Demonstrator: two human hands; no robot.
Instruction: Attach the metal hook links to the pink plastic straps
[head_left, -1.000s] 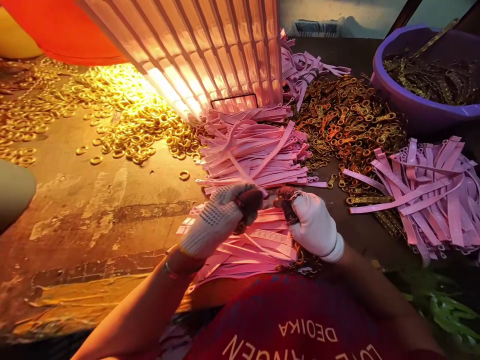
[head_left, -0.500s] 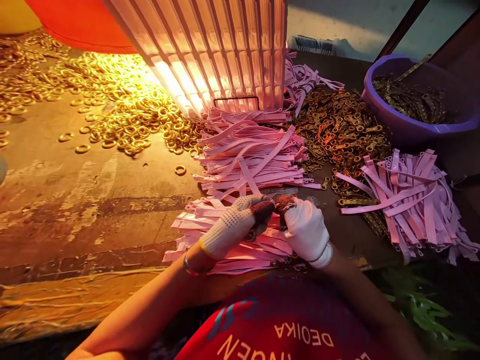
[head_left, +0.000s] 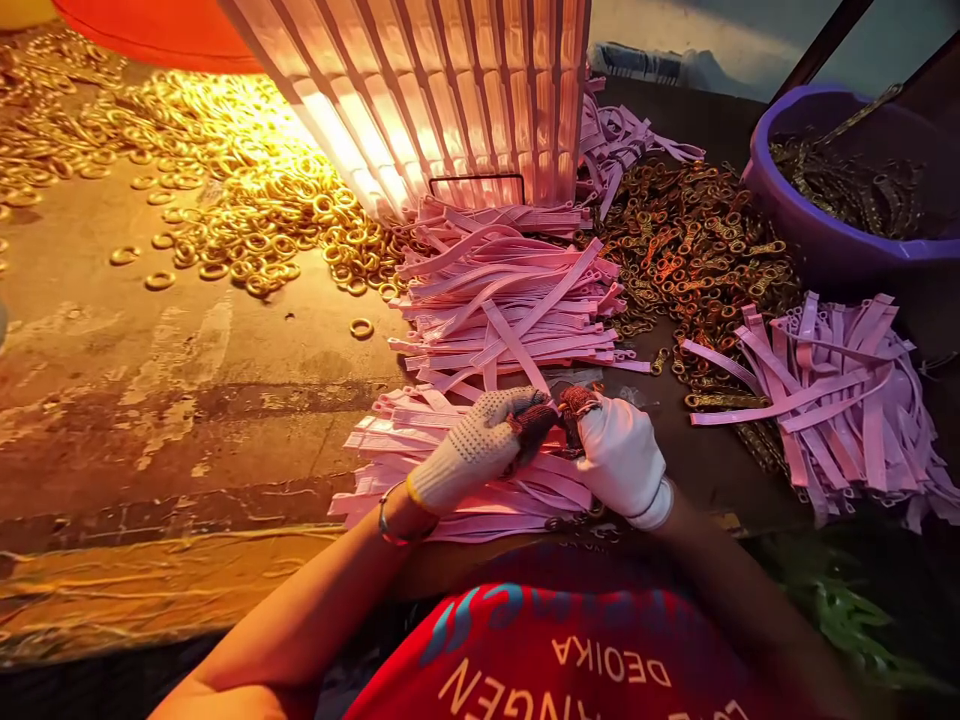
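Observation:
My left hand [head_left: 480,446] wears a dotted knit glove and my right hand [head_left: 619,455] a white glove. Both are closed, fingertips pinched together over a low stack of pink straps [head_left: 420,465] at the table's near edge. What they pinch is too small to make out. Just behind my hands lies a taller pile of pink straps [head_left: 510,300]. A heap of dark brass clasps [head_left: 697,250] lies to the right of that pile.
Gold rings [head_left: 247,220] are scattered across the worn table at the left. A ribbed pink crate [head_left: 450,90] stands at the back. A purple basin [head_left: 847,230] of metal parts sits at the back right, with another bunch of pink straps [head_left: 847,400] below it.
My hands have drawn closer together, until the fingertips meet, and stay over the near stack. The camera view has shifted slightly.

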